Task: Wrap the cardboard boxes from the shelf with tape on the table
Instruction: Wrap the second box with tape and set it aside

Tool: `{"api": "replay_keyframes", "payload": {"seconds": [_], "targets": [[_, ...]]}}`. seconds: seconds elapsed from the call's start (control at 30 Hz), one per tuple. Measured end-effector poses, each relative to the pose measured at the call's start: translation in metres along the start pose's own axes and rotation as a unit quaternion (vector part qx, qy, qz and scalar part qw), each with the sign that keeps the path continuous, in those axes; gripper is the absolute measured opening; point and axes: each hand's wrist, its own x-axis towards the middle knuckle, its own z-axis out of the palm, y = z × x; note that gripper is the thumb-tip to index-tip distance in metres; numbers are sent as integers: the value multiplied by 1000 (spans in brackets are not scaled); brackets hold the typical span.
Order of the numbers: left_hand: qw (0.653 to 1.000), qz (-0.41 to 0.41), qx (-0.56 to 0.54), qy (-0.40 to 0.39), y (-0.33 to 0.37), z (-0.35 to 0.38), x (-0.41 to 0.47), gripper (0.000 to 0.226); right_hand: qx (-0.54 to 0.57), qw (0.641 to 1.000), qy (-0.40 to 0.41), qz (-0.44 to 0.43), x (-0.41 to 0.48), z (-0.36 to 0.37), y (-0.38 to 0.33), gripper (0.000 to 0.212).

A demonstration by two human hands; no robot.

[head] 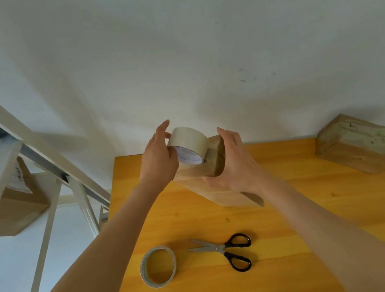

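The box (222, 192) stands tilted on the far middle of the table (328, 224), its lower end on the wood and its upper end raised toward the wall (193, 42). It is a long block of plain brown cardboard with flat faces and soft corners.

The right hand (237, 163) grips the box at its upper end from the right side: the palm lies against the cardboard, the thumb points up, and the fingers curl round the far edge. The forearm reaches in long and nearly straight from the lower right.

On top of that raised end sits a roll of tape (189, 143), a thick, pale beige roll with a white printed core (the print is too small to read). The left hand (159, 162) holds it from the left, thumb and fingers wrapped on its rim, with the forefinger stretched up above the roll. The left arm comes in bare from the lower left corner.

Nearer on the table, well apart from the box, lies a spare roll (158, 266), thin and flat on its side, so the wood shows through its ring. Just to its right are scissors (226, 249) with steel blades slightly apart and black loop handles.

At the far right corner rests a second box (361, 144), its surface shiny and wrinkled (it looks taped over). The table is smooth, orange-yellow wood.

To the left stands a white metal shelf (7, 152) holding more cardboard boxes (13, 203).
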Motion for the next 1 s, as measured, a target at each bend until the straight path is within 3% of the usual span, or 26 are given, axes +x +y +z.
{"api": "replay_keyframes", "payload": {"seconds": [0.2, 0.33, 0.5, 0.73, 0.9, 1.0], "targets": [[986, -106, -114, -56, 29, 44, -9, 31, 21, 998, -54, 39, -15, -25, 29, 124], [971, -147, -175, -71, 48, 62, -10, 31, 29, 995, -73, 68, -23, -35, 45, 127], [978, -100, -168, -70, 66, 71, -14, 28, -7, 996, -59, 64, -28, -42, 58, 121], [994, 51, -53, -86, 81, 58, -16, 16, 40, 998, -34, 36, -33, -45, 72, 115], [995, 36, -30, -93, 85, 54, -16, 20, 54, 998, -37, 21, -34, -47, 75, 116], [993, 9, -72, -90, 84, 58, -17, 28, 65, 997, -37, 19, -33, -45, 76, 118]]}}
